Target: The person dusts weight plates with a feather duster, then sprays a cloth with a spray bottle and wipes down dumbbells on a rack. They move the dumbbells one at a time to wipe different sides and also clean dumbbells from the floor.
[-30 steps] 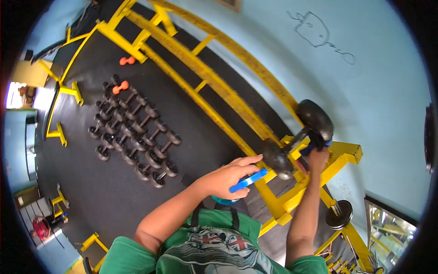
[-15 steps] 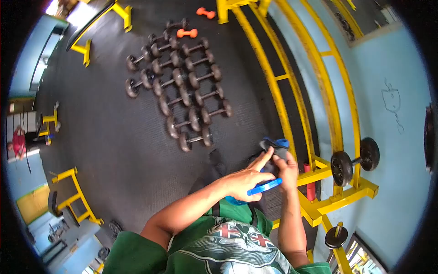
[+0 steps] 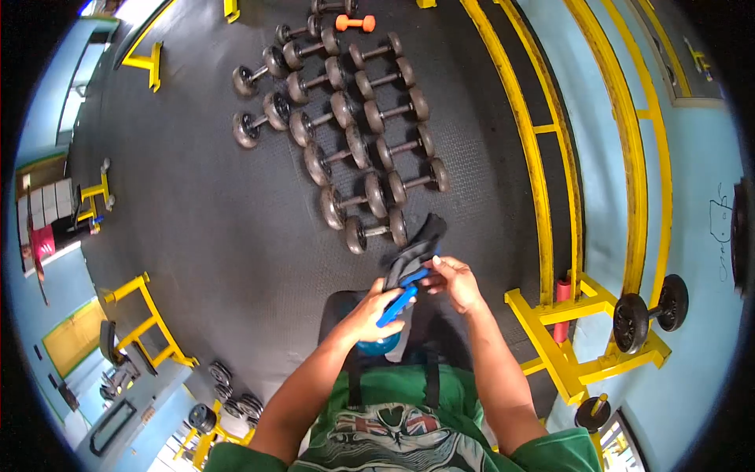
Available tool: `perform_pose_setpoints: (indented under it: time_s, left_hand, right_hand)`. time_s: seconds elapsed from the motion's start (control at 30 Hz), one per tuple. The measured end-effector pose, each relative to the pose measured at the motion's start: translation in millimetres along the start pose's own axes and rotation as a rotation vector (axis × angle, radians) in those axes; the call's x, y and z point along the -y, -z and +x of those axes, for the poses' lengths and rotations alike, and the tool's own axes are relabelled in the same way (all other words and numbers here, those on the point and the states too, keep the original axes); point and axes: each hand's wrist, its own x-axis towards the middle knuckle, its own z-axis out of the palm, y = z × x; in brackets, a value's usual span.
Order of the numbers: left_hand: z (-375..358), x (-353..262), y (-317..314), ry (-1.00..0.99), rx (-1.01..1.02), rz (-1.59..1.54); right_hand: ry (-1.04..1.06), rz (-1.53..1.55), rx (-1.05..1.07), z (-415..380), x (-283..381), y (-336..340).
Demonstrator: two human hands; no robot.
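Note:
My left hand [image 3: 368, 316] is closed around a bright blue curved handle [image 3: 398, 305] and the lower end of a black-and-blue cloth piece [image 3: 417, 250], which looks like a workout glove or wrap. Beneath the handle shows a teal rounded thing [image 3: 379, 346], maybe a bottle, mostly covered by the hand. At the cloth's blue edge, my right hand [image 3: 454, 283] has its thumb and fingers bent in a pinch. The black cloth sticks up and away from me, in front of the nearest dumbbell [image 3: 377, 230].
Rows of dark dumbbells [image 3: 330, 157] lie on the black rubber floor [image 3: 197, 212], with an orange dumbbell [image 3: 355, 23] at the far end. On the right stands a yellow rack [image 3: 566, 346] bearing a loaded dumbbell [image 3: 631, 322]. Yellow benches [image 3: 145, 322] are at the left.
Both hands have come left, nearer the middle of my body. They have moved apart, and the black cloth now extends upward. My view has shifted, so the dumbbells appear farther up and right.

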Motion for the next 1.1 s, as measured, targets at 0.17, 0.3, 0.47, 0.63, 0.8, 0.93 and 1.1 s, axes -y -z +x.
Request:
perform_pose_setpoints:
  time_s: [0.17,0.3,0.47,0.63,0.8,0.93,1.1]
  left_hand:
    - [-8.9,48.4,33.6,0.139,-0.322,-0.049]
    - [-1.3,123.8,57.6,0.151,-0.412,0.123]
    - [12.7,218.4,87.8,0.182,-0.372,0.138]
    - [13.7,251.4,138.5,0.214,-0.259,0.044]
    - [12.5,261.3,175.7,0.211,-0.116,0.042]
    - [5.5,267.7,190.0,0.205,-0.047,0.037]
    - [-3.5,266.8,204.5,0.268,-0.024,-0.070]
  right_hand:
    - [-0.151,0.249,-0.002,92.2,-29.7,-24.1]
    - [-0.155,0.337,-0.180,197.1,-78.8,-81.3]
    - [-0.149,0.634,-0.378,339.0,-139.1,-144.5]
    - [-0.043,0.734,-0.596,472.5,-210.7,-160.1]
    - [-0.080,0.660,-1.045,537.8,-235.0,-164.0]
    - [-0.054,0.966,-0.761,541.5,-232.5,-154.7]
    - [0.065,1.182,-0.481,540.9,-222.4,-158.3]
